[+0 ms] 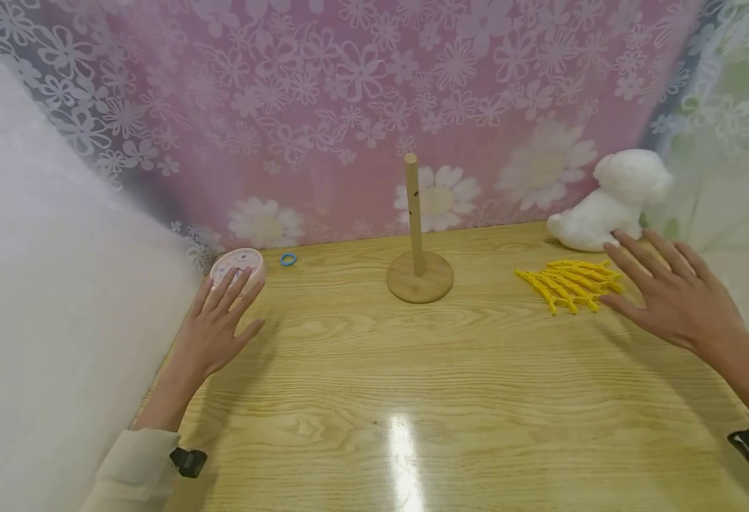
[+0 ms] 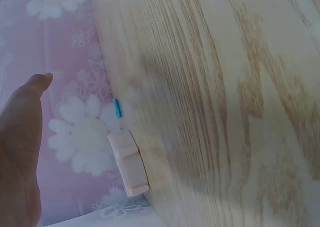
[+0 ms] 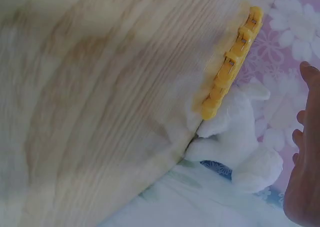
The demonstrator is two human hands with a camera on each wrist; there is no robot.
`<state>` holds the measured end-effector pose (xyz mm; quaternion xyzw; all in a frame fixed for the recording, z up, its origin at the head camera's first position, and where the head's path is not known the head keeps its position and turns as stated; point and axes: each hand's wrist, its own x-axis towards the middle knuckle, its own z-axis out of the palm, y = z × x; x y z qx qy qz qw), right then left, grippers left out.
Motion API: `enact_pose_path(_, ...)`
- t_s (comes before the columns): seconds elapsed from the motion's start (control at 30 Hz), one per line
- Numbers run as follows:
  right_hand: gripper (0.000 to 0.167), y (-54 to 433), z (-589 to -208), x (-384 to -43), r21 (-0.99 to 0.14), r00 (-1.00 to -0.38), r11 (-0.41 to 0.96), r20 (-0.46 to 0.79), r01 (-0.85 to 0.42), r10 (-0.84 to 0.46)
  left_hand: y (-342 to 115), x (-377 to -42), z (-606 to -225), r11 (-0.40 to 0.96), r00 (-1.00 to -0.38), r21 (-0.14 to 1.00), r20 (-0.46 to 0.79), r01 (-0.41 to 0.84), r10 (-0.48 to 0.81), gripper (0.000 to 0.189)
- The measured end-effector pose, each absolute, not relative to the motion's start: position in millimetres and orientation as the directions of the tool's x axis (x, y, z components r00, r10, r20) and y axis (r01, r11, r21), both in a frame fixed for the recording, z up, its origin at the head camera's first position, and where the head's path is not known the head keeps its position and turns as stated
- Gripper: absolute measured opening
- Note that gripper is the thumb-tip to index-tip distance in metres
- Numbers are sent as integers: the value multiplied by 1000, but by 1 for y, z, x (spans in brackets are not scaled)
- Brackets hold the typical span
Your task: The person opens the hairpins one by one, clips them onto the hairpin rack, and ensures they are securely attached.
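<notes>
My left hand [image 1: 210, 334], fingers straight and spread, hovers over the table's left side. Its fingertips overlap a small round pink clock [image 1: 255, 263] in the head view; the left wrist view shows the clock [image 2: 131, 164] apart from the hand. A blue ring [image 1: 288, 259] lies right of the clock. Over on the right, my right hand [image 1: 684, 299] is also spread flat in the air and holds nothing. Nearest to it are a yellow jointed lattice [image 1: 572, 284] lying on the table and a white plush dog [image 1: 617, 199] behind. Contact with either is not seen.
A wooden post [image 1: 415, 213] stands upright on a round base [image 1: 434, 281] at the back middle of the wood-grain table [image 1: 348, 370]. Behind hangs a pink flowered curtain [image 1: 323, 107]. Pale sheets close in the left and right sides.
</notes>
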<state>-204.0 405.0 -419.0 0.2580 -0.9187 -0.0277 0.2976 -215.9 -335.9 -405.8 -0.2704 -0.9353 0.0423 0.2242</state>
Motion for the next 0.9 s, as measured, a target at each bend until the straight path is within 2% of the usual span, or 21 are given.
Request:
enact_pose_path(0.07, 92, 406, -421, -201, 134, -769, 899, 476, -417, -427, -335, -217, -407, 856, -764, -172, 391, 488, 514, 68)
enact_pose_path(0.13, 84, 405, -424, -198, 17, -850, 927, 392, -375, -351, -334, -219, -409, 862, -779, -125, 379, 491, 499, 67)
enact_pose_path(0.2, 81, 402, -427, -195, -132, -893, 924, 335, -360, -300, -332, -221, -412, 870, -801, -62, 362, 489, 476, 66)
enact_pose_path(0.33, 80, 392, -436, -189, -407, -932, 848, 266, -339, -245, -325, -227, -420, 875, -840, 54, 312, 482, 443, 66)
enact_pose_path(0.5, 83, 378, -443, -184, -631, -965, 729, 177, -264, -196, -312, -242, -434, 853, -845, 121, 263, 508, 465, 66)
enact_pose_path(0.63, 89, 370, -446, -183, -715, -984, 679, 72, -166, -164, -296, -254, -445, 831, -857, 221, 217, 510, 468, 65)
enact_pose_path(0.73, 88, 363, -446, -182, -739, -990, 665, 23, -110, -139, -283, -264, -452, 814, -870, 306, 180, 494, 460, 63)
enact_pose_path(0.9, 80, 349, -445, -183, -771, -997, 633, 37, -71, -67, -262, -282, -458, 798, -880, 371, 185, 475, 438, 61)
